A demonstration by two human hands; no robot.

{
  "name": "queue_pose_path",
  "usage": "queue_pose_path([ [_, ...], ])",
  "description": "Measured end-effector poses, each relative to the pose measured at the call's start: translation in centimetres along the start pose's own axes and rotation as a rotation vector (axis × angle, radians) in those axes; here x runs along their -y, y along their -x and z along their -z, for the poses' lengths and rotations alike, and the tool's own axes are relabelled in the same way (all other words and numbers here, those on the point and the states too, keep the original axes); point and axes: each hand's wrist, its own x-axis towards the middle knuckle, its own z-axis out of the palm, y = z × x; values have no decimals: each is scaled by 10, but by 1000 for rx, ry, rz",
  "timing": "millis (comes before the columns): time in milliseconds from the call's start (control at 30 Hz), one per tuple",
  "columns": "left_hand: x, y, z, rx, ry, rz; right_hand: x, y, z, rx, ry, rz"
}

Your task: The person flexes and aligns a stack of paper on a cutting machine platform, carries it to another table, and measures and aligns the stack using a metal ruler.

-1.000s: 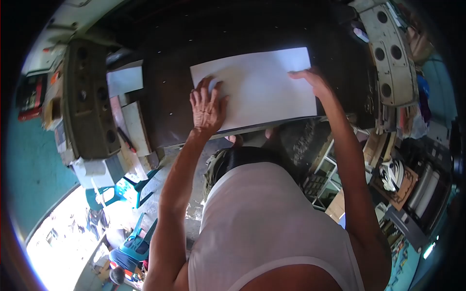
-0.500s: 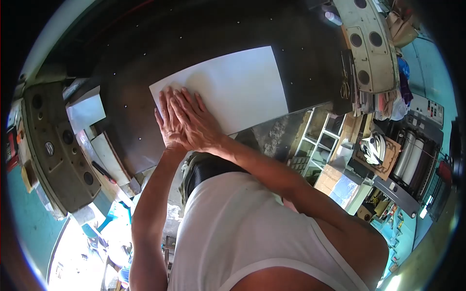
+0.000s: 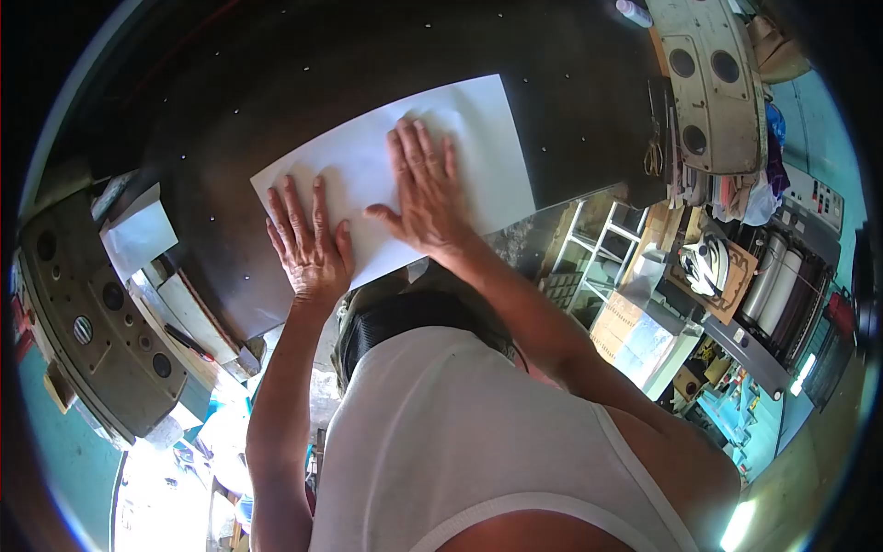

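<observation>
A large white sheet of paper [image 3: 492,138] lies on a dark table surface [image 3: 589,101] along its near edge. Flat on the sheet's left end, my left hand [image 3: 310,244] rests with its fingers spread. My right hand [image 3: 428,189] lies palm down near the middle of the sheet, thumb stretched out to the left. Neither hand grips anything. The two hands are apart, and the paper beneath each palm is hidden.
Scissors [image 3: 654,152] and a small bottle [image 3: 634,13] are at the table's right side, beside a metal panel with round holes [image 3: 681,101]. A similar panel [image 3: 92,313] stands at the left, near a smaller white sheet [image 3: 140,232]. A roller machine [image 3: 777,285] is at the right.
My right hand went from the sheet's right edge to beside my left hand, then moved right to the middle of the sheet. The camera view has shifted.
</observation>
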Motion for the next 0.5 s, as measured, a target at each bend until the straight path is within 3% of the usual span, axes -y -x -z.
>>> queue_pose_path([
  [333,2,-1,-4,-36,29,-20,-87,8,28,-92,117,-94],
  [500,8,3,-6,-92,145,-28,-91,10,25,-205,77,-177],
])
